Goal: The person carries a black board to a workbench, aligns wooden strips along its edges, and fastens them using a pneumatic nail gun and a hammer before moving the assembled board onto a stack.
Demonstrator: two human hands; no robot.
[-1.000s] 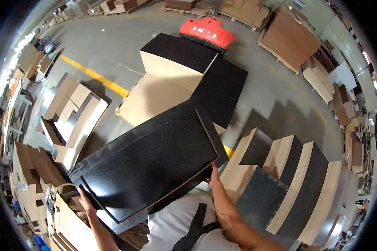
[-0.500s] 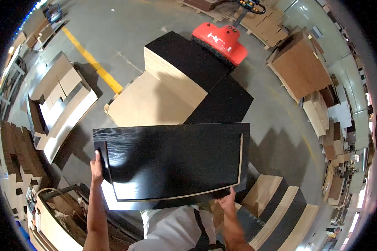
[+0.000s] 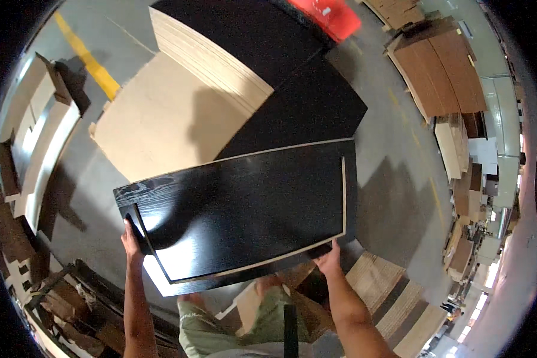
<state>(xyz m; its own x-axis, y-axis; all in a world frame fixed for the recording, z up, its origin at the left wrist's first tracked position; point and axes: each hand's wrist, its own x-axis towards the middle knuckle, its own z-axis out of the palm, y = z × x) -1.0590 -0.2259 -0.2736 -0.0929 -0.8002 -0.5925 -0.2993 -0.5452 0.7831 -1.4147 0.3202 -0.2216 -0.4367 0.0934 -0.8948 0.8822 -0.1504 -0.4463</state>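
1. At chest height before the person, a black panel (image 3: pixel 244 209) with a pale inlaid border line is carried flat, glossy face up; it hangs over the floor, clear of the stacks ahead.
2. The panel's long axis runs from the person's left to right, its right end tilted slightly away. The far long edge faces the stacks; the near, gently curved edge faces the body.
3. The left hand (image 3: pixel 131 238) grips the left short end near its rounded corner, fingers curled round the edge. The right hand (image 3: pixel 328 259) clasps the near edge toward the right corner; how its fingers lie beneath cannot be told.
4. Holding at two widely spaced points probably keeps so broad a sheet level and stops it swinging.
5. Just beyond lies a low stack of black panels (image 3: pixel 307 110), beside a taller pile (image 3: pixel 221 56) with pale layered edges and a bare tan board (image 3: pixel 161 122).
6. Further out: a red pallet truck (image 3: pixel 334 15) at the top, brown boards (image 3: pixel 441 71) on the right, and a yellow floor line (image 3: pixel 89 56) on the left.
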